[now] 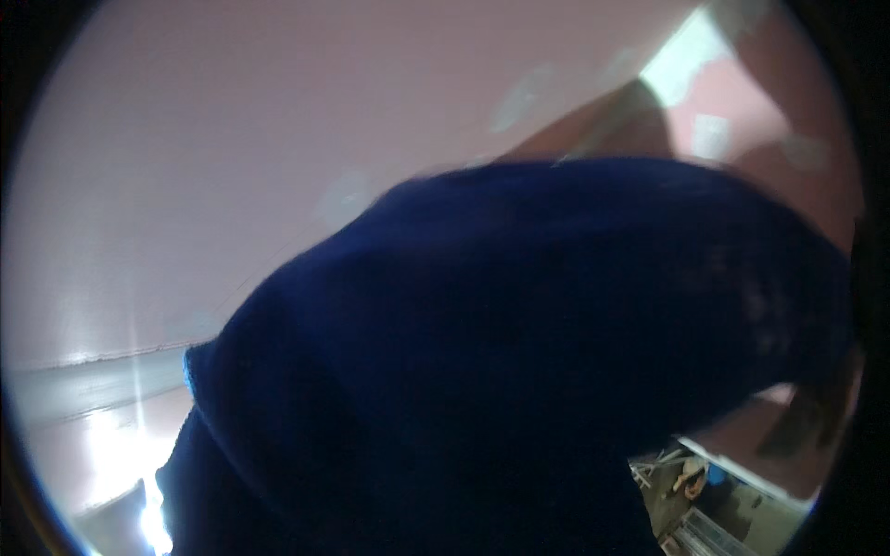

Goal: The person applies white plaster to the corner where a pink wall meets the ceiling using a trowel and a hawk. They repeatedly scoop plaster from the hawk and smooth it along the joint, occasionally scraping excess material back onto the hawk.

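A dark blue sleeve (482, 324) fills the middle of the head view, rising from the lower edge and bending over to the right. It is so close that it hides most of what lies behind it. Neither my left hand nor my right hand can be made out, so what they hold or touch is hidden. Behind the sleeve spreads a pink painted surface (232, 139) with several pale, smeared patches (343, 195) on it.
A pale grey band (102, 385) crosses the left side, above a strong light (153, 519). Sunlit patches and shadows mark the upper right. Far below at the lower right, jumbled items (691, 477) lie on the floor, beside a pale-edged ledge (751, 477).
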{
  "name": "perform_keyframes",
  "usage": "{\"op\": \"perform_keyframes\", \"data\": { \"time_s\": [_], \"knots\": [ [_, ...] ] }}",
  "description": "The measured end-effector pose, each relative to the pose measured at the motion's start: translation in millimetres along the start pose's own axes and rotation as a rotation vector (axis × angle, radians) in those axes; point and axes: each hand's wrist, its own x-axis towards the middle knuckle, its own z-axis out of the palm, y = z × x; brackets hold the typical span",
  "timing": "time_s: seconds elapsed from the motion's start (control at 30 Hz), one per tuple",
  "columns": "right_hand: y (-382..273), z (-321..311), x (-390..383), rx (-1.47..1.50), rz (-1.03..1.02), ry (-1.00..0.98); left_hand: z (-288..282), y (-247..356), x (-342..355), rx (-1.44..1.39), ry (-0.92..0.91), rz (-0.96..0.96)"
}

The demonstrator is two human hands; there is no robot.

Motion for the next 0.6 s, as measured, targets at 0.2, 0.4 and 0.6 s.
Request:
{"op": "perform_keyframes", "data": {
  "time_s": [0.2,0.4,0.6],
  "knots": [
    [-38,-35,-22,0.377,-0.075,-0.213,-38,14,-3,0.115,-0.058,-0.032],
    [-85,-58,-58,0.539,-0.397,-0.575,-90,7,-45,-0.440,-0.030,-0.299],
    [-179,-37,-98,0.715,-0.552,-0.547,-96,27,-36,-0.340,0.217,-0.471]
  ]
}}
